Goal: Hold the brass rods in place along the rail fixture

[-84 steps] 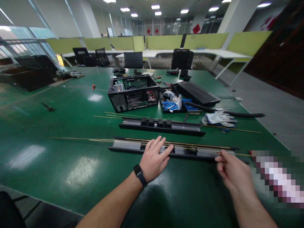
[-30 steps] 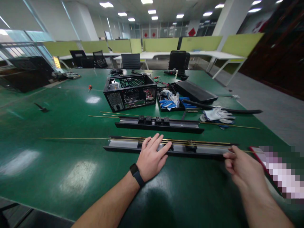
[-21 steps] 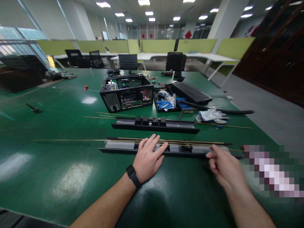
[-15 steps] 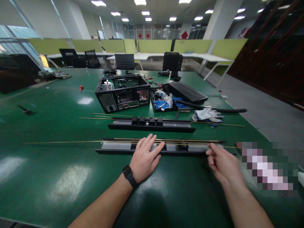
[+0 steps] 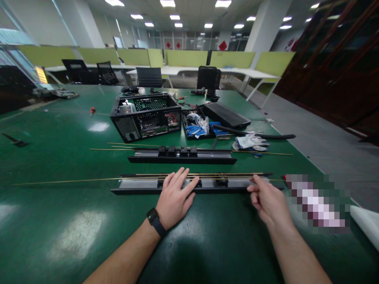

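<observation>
Left hand (image 5: 177, 199) is lying over thin rods (image 5: 237, 174) on near rail (image 5: 139, 184), grip spread flat; right hand (image 5: 269, 200) is pinching one rod (image 5: 276, 180) toward the right, grip narrowed to fingertips.

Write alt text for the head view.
Left hand with smartwatch rests over thin golden rods on a black-sided channel; right hand is near its right end. Behind, on the green table, are a second channel and an open computer case.

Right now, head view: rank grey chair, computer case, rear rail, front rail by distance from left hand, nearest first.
1. Front rail, partly under left hand.
2. Rear rail, just beyond.
3. Computer case, behind it, leftward.
4. Grey chair, farthest back.
</observation>
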The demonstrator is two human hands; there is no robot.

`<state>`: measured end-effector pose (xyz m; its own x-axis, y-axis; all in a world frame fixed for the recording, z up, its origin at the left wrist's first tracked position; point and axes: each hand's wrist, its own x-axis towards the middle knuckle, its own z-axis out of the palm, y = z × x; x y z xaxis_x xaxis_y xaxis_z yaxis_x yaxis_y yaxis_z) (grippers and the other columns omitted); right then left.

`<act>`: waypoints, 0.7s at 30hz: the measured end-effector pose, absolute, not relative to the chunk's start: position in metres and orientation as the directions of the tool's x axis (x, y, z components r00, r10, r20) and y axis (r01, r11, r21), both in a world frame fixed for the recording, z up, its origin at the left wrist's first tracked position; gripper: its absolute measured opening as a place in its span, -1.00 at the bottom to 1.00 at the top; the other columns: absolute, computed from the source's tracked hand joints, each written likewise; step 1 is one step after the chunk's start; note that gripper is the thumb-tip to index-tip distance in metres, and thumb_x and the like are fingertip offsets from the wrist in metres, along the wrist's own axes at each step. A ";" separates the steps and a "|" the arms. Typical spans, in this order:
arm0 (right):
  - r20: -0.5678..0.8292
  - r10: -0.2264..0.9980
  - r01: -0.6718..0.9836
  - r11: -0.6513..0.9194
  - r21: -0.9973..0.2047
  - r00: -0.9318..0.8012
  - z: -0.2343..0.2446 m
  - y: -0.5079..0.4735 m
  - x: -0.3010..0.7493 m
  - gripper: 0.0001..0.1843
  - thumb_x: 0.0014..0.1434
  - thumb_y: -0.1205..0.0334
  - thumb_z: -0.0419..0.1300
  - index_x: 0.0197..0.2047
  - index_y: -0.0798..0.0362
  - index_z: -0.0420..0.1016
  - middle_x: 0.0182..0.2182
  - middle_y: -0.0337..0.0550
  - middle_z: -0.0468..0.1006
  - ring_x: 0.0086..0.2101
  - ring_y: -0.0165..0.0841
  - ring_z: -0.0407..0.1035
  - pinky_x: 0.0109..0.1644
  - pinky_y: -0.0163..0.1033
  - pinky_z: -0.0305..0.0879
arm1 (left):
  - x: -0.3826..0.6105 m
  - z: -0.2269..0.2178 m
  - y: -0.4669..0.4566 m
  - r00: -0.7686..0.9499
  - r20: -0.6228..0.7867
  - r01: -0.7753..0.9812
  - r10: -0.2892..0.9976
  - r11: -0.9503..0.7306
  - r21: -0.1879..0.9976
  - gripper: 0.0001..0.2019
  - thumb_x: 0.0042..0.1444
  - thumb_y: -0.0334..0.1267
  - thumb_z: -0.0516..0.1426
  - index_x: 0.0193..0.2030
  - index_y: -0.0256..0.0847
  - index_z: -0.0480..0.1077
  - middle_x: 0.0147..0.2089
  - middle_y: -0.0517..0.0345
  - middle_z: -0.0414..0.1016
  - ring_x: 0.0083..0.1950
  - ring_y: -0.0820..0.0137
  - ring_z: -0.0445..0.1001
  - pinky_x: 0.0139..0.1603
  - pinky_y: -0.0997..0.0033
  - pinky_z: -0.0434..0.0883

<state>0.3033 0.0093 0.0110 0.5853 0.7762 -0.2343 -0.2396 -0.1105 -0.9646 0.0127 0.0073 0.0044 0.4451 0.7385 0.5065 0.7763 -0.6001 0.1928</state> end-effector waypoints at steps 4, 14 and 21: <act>-0.238 0.830 -0.240 -0.130 -0.962 0.504 0.009 0.008 0.296 -0.54 -0.09 -0.04 0.47 -0.37 0.10 0.40 -0.58 -0.22 0.49 -0.79 -0.56 0.10 -0.83 -0.48 -0.17 | 0.012 0.004 0.007 0.450 0.499 0.779 0.741 -0.599 0.187 -0.51 0.26 -0.25 0.13 0.33 0.02 0.30 0.43 -0.05 0.20 0.47 0.09 0.12 0.39 -0.08 0.13; -0.216 0.734 -0.281 -0.036 -0.959 0.644 0.006 0.013 0.327 -0.68 -0.04 0.15 0.44 -0.43 0.07 0.36 -0.59 -0.31 0.43 -0.76 -0.57 0.14 -0.81 -0.49 -0.10 | 0.012 0.004 0.008 0.463 0.498 0.774 0.733 -0.608 0.175 -0.51 0.26 -0.27 0.12 0.33 0.01 0.30 0.43 -0.04 0.20 0.47 0.10 0.11 0.41 -0.06 0.13; -0.208 0.741 -0.281 -0.027 -0.959 0.639 0.005 0.014 0.334 -0.75 0.00 0.21 0.39 -0.42 0.06 0.36 -0.59 -0.33 0.42 -0.76 -0.57 0.13 -0.81 -0.48 -0.11 | 0.011 0.005 0.007 0.462 0.482 0.779 0.745 -0.600 0.181 -0.53 0.28 -0.25 0.11 0.33 0.00 0.30 0.44 -0.05 0.17 0.48 0.09 0.08 0.41 -0.07 0.10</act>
